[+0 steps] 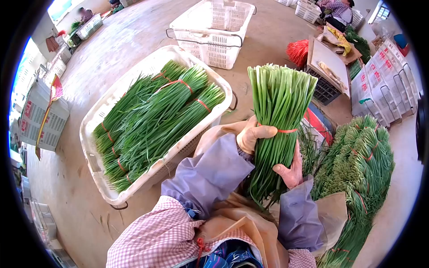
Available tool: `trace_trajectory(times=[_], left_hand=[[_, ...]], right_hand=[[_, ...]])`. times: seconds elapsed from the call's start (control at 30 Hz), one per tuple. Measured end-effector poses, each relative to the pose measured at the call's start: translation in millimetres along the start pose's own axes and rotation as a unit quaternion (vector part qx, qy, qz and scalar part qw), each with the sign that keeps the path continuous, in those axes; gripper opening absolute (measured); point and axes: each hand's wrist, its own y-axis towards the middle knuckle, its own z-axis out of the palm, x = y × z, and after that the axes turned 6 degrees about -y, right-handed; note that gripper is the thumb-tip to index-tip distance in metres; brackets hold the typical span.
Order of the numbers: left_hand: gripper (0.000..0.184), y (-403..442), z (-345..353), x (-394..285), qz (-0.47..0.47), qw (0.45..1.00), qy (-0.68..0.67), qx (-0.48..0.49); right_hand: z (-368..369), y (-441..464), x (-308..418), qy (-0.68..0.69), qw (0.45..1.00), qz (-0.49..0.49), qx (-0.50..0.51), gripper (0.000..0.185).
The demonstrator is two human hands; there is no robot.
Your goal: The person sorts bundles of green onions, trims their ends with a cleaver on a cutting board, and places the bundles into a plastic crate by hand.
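A thick bundle of garlic chives stands upright in front of me, cut pale ends up, with a red band around its middle. My left hand, in a beige glove, is closed around its left side at the band, thumb across the front. Lower down, my right hand grips the right side; its fingers are partly hidden behind the stems. To the left, a white plastic crate holds several banded chive bundles lying slantwise. A large heap of banded chives lies to my right.
Another white crate stands beyond the filled one. At right are a dark crate with a board, a red bunch of strips and stacked white crates. Other people sit at the back. More crates line the left.
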Motion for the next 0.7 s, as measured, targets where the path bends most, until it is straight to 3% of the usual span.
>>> trace_trajectory(times=[0.33,0.47,0.53,0.6,0.63,0.7], left_hand=[[0.069,-12,-6,-22,0.005,1.0,-0.014,0.01],[0.074,-16,-3,-27,0.032,0.999,0.01,0.007],[0.081,-19,-8,-33,0.031,0.999,0.031,0.029],[0.084,-15,-13,-52,0.041,0.996,0.057,0.061],[0.087,-18,-14,-69,0.036,0.995,0.068,0.066],[0.079,-24,-12,-117,0.074,0.991,0.07,0.089]], right_hand=[[11,-17,-15,-0.028,0.997,0.039,0.056,0.119],[-7,-43,-42,-0.043,0.983,0.131,0.123,0.087],[-25,-52,-64,-0.195,0.927,0.229,0.223,0.07],[-62,-67,-110,-0.334,0.874,0.206,0.286,0.058],[-89,-79,-142,-0.393,0.859,0.137,0.299,0.054],[-85,-70,-131,-0.459,0.831,0.133,0.285,0.051]])
